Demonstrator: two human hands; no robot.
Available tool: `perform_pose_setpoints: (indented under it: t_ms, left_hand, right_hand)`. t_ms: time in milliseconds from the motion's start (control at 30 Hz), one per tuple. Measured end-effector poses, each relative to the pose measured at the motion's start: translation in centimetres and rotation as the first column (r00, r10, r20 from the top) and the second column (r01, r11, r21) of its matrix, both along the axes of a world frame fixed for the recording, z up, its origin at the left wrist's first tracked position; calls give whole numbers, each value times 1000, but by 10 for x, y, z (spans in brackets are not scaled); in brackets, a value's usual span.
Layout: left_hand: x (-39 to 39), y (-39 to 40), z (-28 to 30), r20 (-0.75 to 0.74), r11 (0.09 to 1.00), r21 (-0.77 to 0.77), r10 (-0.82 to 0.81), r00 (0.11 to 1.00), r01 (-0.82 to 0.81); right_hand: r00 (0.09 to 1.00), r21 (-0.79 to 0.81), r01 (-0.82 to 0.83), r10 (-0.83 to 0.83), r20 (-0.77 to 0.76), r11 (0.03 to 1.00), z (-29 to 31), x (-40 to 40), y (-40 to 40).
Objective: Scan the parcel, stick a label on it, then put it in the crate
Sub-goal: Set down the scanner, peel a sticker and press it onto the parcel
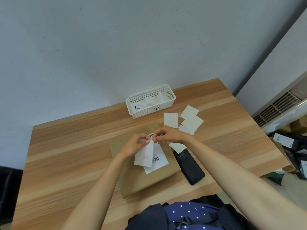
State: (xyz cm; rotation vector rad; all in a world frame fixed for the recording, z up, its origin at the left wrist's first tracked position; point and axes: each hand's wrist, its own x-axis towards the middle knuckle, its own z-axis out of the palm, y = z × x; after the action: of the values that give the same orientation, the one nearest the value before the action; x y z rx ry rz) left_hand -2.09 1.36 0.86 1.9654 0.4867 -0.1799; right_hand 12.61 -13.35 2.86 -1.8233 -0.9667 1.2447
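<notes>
A flat brown cardboard parcel (132,178) lies on the wooden table (66,155) in front of me, with a white barcode label (158,161) stuck on its top. Above it I hold a second white label sheet with red print (144,156). My left hand (135,144) grips its upper edge. My right hand (167,134) pinches the same top corner with fingertips, right against the left hand. A white lattice crate (150,101) stands beyond the parcel near the wall, with white packets inside. A black handheld scanner (191,166) lies against the parcel's right side.
Several blank white label sheets (171,119) lie scattered right of the parcel, between crate and scanner. Dark packages (289,141) are piled on the floor past the table's right edge. A wall vent (275,109) sits at far right.
</notes>
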Motion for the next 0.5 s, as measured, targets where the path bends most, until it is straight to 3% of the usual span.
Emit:
perform_pose_setpoints:
  t_ms: [400, 500]
  left_hand:
    - [-1, -2, -11, 15, 996, 89, 30, 999, -31]
    - [-2, -4, -14, 90, 945, 307, 87, 992, -110]
  right_hand:
    - [1000, -16, 19, -18, 11, 1000, -13, -1, 1]
    - [998, -25, 60, -60, 7, 998, -12, -2, 0]
